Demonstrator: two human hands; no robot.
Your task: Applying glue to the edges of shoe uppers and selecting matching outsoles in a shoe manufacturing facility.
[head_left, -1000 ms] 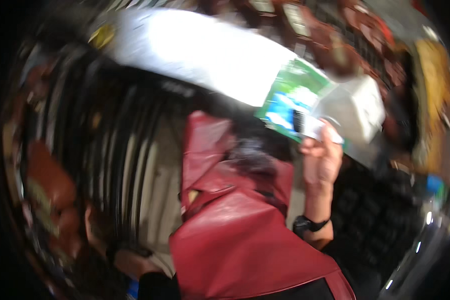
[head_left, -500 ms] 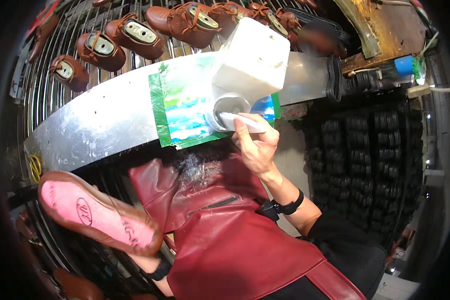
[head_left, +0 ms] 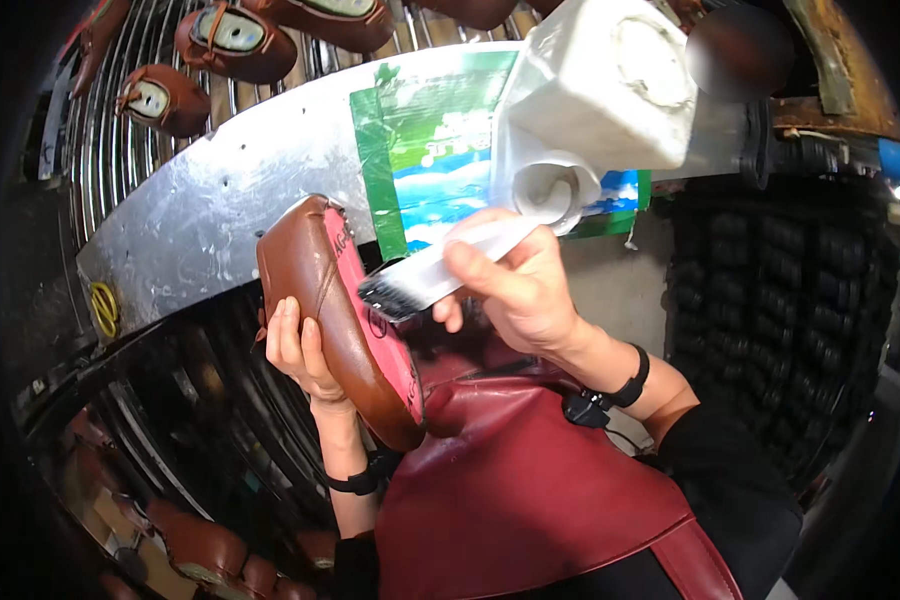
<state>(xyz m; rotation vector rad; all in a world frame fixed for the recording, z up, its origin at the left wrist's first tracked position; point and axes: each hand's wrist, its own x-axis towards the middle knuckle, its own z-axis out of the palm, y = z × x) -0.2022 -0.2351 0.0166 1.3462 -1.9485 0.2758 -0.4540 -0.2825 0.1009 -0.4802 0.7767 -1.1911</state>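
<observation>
Brown, pink-soled shoe [head_left: 315,275] in left hand [head_left: 305,355], white brush [head_left: 440,270] beside it in right hand [head_left: 530,295], each grip tight.

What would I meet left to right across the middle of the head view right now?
Yellow loop → brown shoe → black bristle end of the white-handled brush → right hand → black wrist strap → stacked black pieces.
</observation>
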